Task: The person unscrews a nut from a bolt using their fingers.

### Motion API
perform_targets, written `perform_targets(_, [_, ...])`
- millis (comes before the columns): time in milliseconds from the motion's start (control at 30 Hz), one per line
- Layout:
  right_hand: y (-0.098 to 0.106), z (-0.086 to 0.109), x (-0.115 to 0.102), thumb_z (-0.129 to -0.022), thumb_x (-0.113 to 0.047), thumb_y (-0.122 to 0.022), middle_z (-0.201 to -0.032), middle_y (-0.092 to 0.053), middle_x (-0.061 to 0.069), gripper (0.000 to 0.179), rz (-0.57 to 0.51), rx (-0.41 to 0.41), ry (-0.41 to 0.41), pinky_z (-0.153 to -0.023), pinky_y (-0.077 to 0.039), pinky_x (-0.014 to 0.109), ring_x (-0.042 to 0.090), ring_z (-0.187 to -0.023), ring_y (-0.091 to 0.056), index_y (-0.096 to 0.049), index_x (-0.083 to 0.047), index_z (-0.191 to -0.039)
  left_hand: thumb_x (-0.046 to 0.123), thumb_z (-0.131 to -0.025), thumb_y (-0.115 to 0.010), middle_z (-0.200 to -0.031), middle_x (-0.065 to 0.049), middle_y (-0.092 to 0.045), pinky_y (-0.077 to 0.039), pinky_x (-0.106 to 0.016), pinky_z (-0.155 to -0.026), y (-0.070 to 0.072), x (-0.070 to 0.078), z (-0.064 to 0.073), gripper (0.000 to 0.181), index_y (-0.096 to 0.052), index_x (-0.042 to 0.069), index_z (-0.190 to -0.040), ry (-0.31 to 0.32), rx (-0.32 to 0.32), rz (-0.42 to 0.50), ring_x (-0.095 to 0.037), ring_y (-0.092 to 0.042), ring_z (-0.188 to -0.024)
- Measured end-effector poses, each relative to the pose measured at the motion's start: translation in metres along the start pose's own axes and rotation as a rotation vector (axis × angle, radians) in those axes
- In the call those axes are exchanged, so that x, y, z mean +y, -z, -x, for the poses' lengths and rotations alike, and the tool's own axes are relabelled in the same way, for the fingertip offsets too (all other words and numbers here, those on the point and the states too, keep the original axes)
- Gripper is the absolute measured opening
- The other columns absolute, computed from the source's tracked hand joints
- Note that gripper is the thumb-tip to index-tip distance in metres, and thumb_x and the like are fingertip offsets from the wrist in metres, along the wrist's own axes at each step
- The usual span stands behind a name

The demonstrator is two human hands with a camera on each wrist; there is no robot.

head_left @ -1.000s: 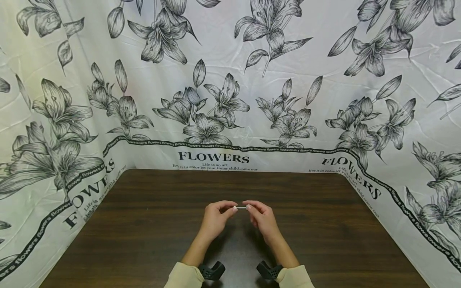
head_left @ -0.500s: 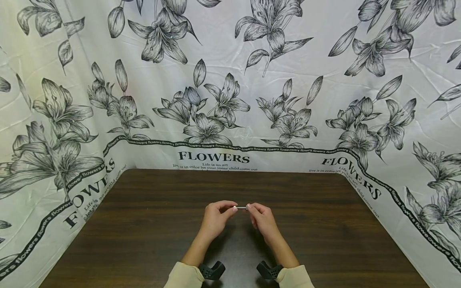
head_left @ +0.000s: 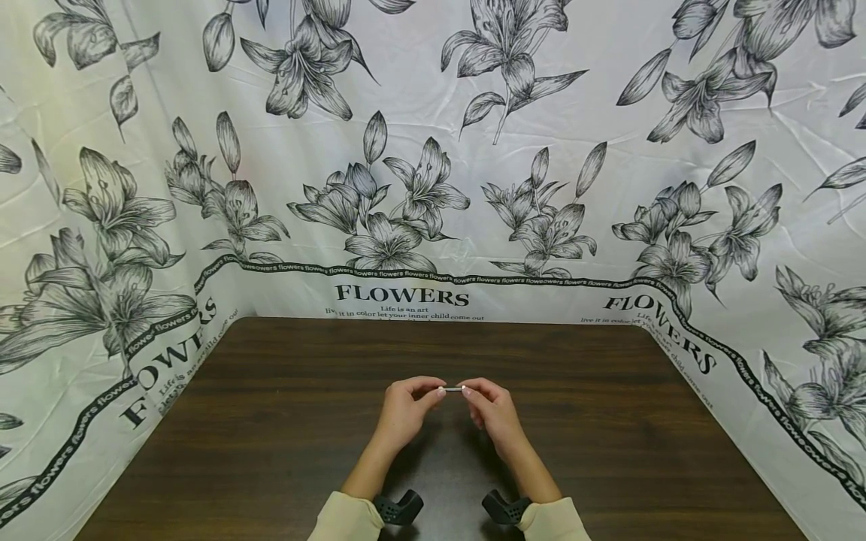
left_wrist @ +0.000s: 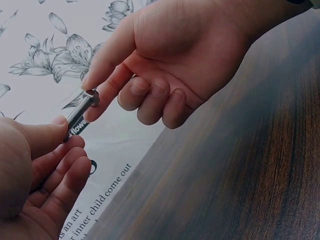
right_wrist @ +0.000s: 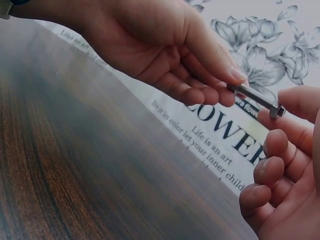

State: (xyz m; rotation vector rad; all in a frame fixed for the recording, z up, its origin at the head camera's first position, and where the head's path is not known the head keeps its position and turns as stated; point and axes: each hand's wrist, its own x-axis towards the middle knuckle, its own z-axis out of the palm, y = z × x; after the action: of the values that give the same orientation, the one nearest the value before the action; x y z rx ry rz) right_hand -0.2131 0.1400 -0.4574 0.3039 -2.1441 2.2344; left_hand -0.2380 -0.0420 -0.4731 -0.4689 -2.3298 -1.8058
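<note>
Bolt (left_wrist: 79, 113): located between left hand (head_left: 404, 413) and right hand (head_left: 497, 413). Left hand pinches the threaded end; right hand pinches the hexagonal end between thumb and index finger. Handling (estimated): light, rigid, not fragile; smooth metal may slip. Preferred hold: fingertips on the hexagonal flats, threads steadied opposite. Bench (head_left: 325, 353) lies below both hands; printed cloth (head_left: 419, 90) hangs beyond.

Left grip (head_left: 402, 409) opposite right grip (head_left: 497, 413)
</note>
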Motion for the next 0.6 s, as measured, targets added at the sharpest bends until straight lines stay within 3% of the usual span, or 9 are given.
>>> perform_targets(200, [0.0007, -0.0006, 0.0020, -0.097, -0.003, -0.056, -0.063, -0.047, 0.005, 0.019, -0.011, -0.010, 0.005, -0.048, -0.037, 0.022, 0.013, -0.052, -0.043, -0.063, 0.011, -0.107, 0.010, -0.088, -0.072, -0.084, -0.003, -0.070, -0.051, -0.026, -0.060, -0.0002, -0.0007, 0.0004, 0.012, -0.075, 0.003, -0.098, -0.009, 0.007, 0.046, -0.020, -0.063, -0.070])
perform_targets(600, [0.0010, 0.0000, 0.0025, -0.095, 0.002, -0.056, -0.062, -0.046, 0.007, 0.021, -0.026, -0.026, 0.046, -0.049, -0.038, 0.023, 0.013, -0.052, -0.043, -0.061, 0.015, -0.111, 0.012, -0.088, -0.073, -0.081, 0.000, -0.070, -0.053, -0.027, -0.061, 0.0004, -0.0008, 0.0002, 0.012, -0.075, 0.003, -0.096, -0.026, -0.008, -0.001, -0.014, -0.063, -0.068])
